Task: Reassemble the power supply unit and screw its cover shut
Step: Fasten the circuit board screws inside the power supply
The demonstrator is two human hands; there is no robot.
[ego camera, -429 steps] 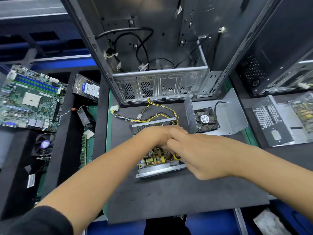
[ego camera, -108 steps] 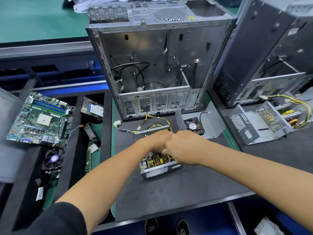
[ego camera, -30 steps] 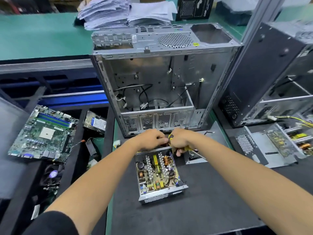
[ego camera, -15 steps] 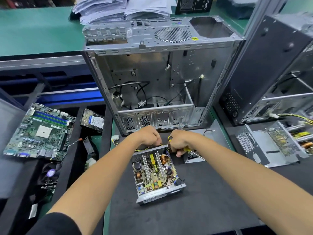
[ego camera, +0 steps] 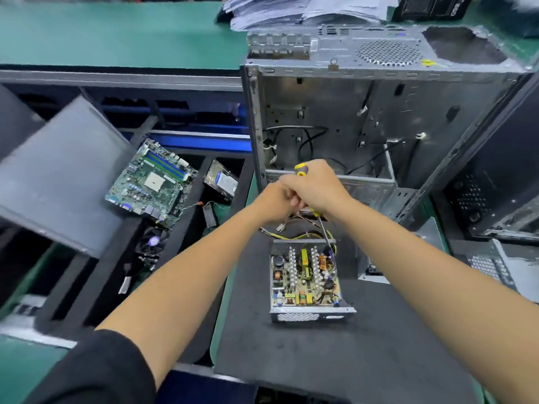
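Nearest lies the black mat (ego camera: 335,354), and on it the power supply unit (ego camera: 306,279), open at the top with its circuit board bare (no cover on it yet). Its yellow wire bundle (ego camera: 300,233) trails off the far end. Just beyond, both hands meet above that end. The right hand (ego camera: 319,186) is wrapped around a yellow-handled screwdriver (ego camera: 309,193), whose shaft slants down to the far right corner of the unit. The left hand (ego camera: 272,201) is curled close against the right one; whether it pinches a screw or the tool I cannot tell. To the right, partly hidden by the right arm, sits the metal cover (ego camera: 376,265). Farther back stands an empty computer case (ego camera: 364,112), with a motherboard (ego camera: 153,182) and a hard drive (ego camera: 222,180) to the left.

The step looks like fastening the board at that corner. Next comes seating the tip squarely, then fetching the cover.
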